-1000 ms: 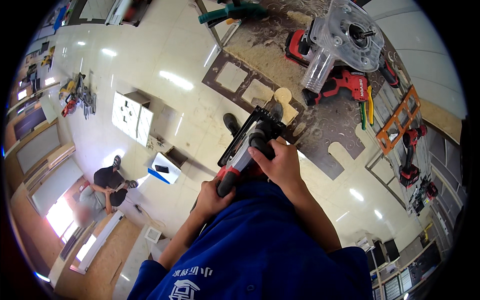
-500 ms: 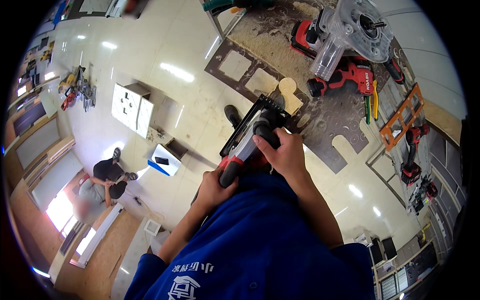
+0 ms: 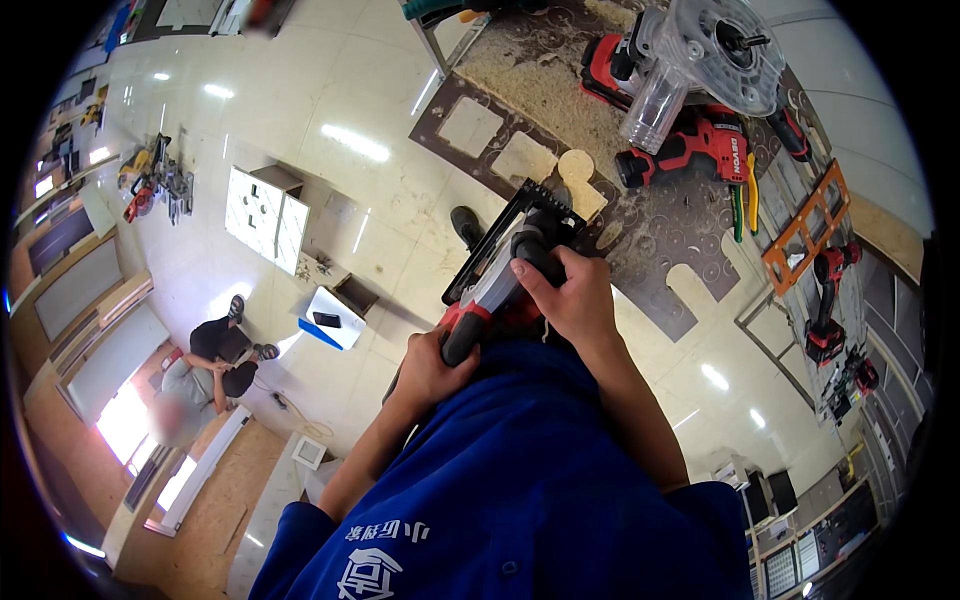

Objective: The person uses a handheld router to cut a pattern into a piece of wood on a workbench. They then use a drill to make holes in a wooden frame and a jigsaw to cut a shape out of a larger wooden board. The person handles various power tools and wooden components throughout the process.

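Note:
Against my body I hold a circular saw with a long black base plate, a grey guard and a red body. My left hand is wrapped round its rear black grip. Higher up, my right hand grips the black front handle, thumb laid over it. The saw's far end is at the edge of a dark patterned board with cut-outs, strewn with sawdust. Beside that end lies a pale rounded wood offcut. My palms and the saw's underside are hidden.
On the board stand a router with a clear round base, a red drill and green-and-yellow pliers. An orange template and another red tool lie at right. A person crouches at left, near white cabinets.
Both hands keep their hold on the saw, which has shifted very slightly right. The surroundings are otherwise nearly the same, with a small shift of view.

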Demonstrator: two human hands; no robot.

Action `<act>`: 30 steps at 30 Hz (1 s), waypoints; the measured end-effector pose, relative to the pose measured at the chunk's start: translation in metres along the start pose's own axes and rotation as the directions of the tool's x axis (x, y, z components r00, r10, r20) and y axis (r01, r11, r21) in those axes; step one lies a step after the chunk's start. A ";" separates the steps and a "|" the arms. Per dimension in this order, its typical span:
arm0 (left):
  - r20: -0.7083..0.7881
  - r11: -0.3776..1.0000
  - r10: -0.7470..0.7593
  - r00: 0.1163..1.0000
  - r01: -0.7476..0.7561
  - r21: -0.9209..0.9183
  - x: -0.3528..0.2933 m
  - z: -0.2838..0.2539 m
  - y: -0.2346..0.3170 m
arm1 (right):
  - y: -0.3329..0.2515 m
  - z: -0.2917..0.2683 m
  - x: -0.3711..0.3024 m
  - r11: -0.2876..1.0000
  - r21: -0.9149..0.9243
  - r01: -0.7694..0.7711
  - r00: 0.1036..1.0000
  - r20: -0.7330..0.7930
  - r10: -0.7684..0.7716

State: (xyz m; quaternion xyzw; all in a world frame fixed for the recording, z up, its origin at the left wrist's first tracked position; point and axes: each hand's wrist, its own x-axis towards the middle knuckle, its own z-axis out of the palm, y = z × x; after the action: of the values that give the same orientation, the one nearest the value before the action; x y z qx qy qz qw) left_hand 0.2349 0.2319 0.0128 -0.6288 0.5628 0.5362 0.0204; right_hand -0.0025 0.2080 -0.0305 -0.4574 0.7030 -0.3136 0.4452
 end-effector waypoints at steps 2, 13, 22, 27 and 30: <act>-0.006 1.000 0.024 1.000 -0.024 -0.014 0.002 0.000 -0.001 | 0.002 0.000 0.001 1.000 0.001 0.002 1.000 -0.002 -0.002; -0.001 0.999 0.050 0.999 -0.050 -0.007 0.008 -0.005 0.009 | -0.005 -0.005 0.007 0.998 0.048 -0.044 0.999 0.000 0.044; 0.018 0.998 0.062 0.998 -0.062 -0.009 0.010 -0.006 0.006 | -0.005 -0.006 0.006 0.998 0.023 -0.054 0.998 0.014 0.054; 0.029 0.998 0.067 0.997 -0.067 -0.001 0.011 -0.007 0.005 | -0.003 -0.006 0.006 0.999 0.029 -0.038 0.999 0.008 0.038; 0.018 0.997 0.076 0.997 -0.076 -0.012 0.010 -0.008 0.008 | -0.002 -0.005 0.006 0.999 0.018 -0.026 1.000 0.000 0.026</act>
State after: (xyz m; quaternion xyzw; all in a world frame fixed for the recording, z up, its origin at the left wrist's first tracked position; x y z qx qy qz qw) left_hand 0.2321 0.2174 0.0137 -0.6019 0.5832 0.5455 0.0017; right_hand -0.0078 0.2013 -0.0283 -0.4441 0.7063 -0.3140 0.4532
